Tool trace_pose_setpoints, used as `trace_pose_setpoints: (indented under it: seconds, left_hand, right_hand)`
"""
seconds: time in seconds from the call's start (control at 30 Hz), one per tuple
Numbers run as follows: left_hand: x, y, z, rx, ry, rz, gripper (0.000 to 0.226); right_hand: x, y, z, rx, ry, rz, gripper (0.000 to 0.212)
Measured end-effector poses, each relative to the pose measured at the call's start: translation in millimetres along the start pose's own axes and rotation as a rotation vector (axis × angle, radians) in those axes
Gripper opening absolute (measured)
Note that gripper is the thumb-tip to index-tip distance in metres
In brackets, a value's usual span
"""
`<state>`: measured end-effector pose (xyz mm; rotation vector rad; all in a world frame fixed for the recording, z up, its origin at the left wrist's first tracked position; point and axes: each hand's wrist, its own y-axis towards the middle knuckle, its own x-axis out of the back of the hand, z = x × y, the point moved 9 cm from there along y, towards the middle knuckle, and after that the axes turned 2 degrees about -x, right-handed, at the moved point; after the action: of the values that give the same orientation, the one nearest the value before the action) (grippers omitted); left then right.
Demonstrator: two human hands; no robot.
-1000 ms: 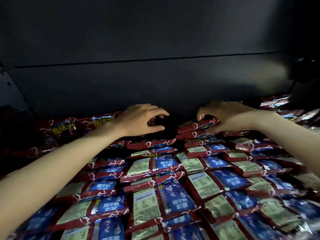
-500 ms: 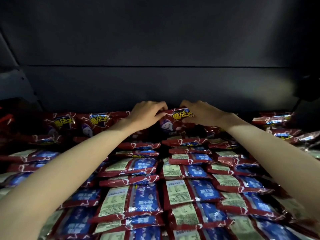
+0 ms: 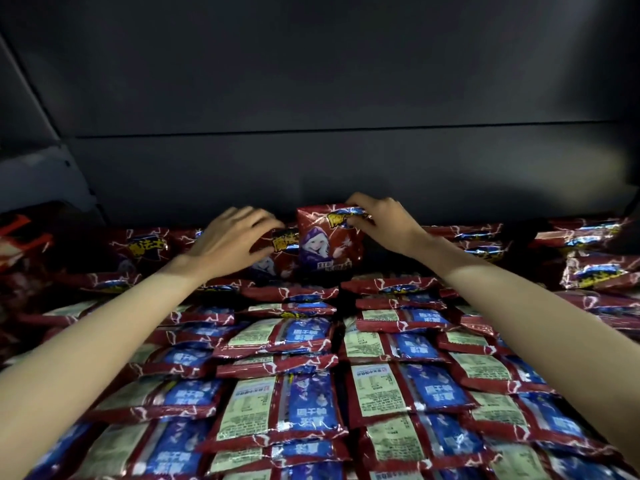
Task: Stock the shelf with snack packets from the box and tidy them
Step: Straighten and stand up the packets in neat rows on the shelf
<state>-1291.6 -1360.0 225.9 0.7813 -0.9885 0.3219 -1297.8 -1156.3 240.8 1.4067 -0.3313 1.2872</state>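
Note:
Red snack packets (image 3: 304, 403) with blue and green back labels lie in overlapping rows across the whole shelf. At the back middle one red packet (image 3: 329, 244) stands upright, front outward, showing a hooded figure. My right hand (image 3: 381, 223) pinches its top right corner. Just left of it my left hand (image 3: 235, 240) grips a second upright packet (image 3: 280, 252), which the first one partly hides. More packets (image 3: 145, 249) stand face-out along the back left.
The dark back wall of the shelf (image 3: 311, 174) rises right behind the upright packets. Loosely piled packets (image 3: 588, 258) sit at the back right. A dim red shape (image 3: 17, 233) shows at the far left edge.
My hands have come together at the back middle. A packet that lay low between them now stands upright, raised by my right hand, while my left hand took hold of the one beside it.

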Motion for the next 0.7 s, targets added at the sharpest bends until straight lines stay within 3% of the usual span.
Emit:
trace_pose_setpoints:
  seconds: [0.07, 0.13, 0.3, 0.53, 0.7]
  left_hand:
    - [-14, -6, 1, -0.014, 0.031, 0.069, 0.046]
    - [-21, -8, 0, -0.017, 0.043, 0.100, 0.046]
    - [-23, -6, 3, -0.013, 0.044, 0.088, 0.049]
    - [-19, -5, 4, -0.030, 0.017, 0.015, 0.044]
    - [-8, 18, -20, 0.040, -0.227, 0.038, 0.074]
  right_hand:
    - [-6, -8, -1, 0.051, 0.040, 0.016, 0.033]
    - [-20, -19, -6, 0.062, 0.023, 0.134, 0.034]
    - [-13, -20, -25, -0.070, -0.067, 0.313, 0.032]
    - [-25, 7, -3, 0.014, -0.191, 0.429, 0.036]
    - [-25, 5, -11, -0.095, -0.131, 0.380, 0.036]
